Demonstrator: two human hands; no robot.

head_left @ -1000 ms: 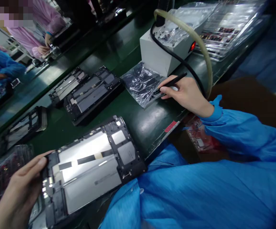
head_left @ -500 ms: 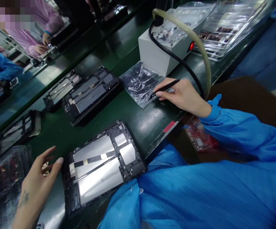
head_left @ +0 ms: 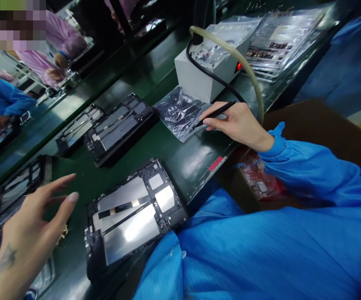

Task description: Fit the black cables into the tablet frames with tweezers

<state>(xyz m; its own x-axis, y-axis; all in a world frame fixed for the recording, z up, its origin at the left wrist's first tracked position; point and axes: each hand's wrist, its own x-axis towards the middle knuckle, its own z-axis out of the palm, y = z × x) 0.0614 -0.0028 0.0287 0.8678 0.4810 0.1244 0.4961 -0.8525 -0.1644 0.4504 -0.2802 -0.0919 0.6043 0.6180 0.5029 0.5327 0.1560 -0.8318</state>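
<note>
The right hand (head_left: pixel 239 123) pinches a black pen (head_left: pixel 214 113), its tip resting on a clear bag (head_left: pixel 180 110) of dark parts that lies on the green belt (head_left: pixel 180 160). The left hand (head_left: pixel 32 233) hangs open with fingers spread, holding nothing, just left of the tablet frame (head_left: pixel 130 214), which lies flat at the near edge of the belt with its silver inside facing up.

Right behind the bag stands a white box (head_left: pixel 199 77) with a red lamp lit on its side. A black cable (head_left: pixel 214 77) and a pale hose (head_left: pixel 245 68) arc from it over toward the right wrist. Beyond the box lie stacked clear trays (head_left: pixel 280 46). Two more frames (head_left: pixel 118 129) sit side by side further up the belt, well apart from the near one, and another (head_left: pixel 21 185) lies at the far left beyond the open hand. A red label (head_left: pixel 215 163) is stuck at the belt's edge. Blue sleeves fill the foreground.

Across the line, people in pink and blue coats (head_left: pixel 2 98) work at their own places.
</note>
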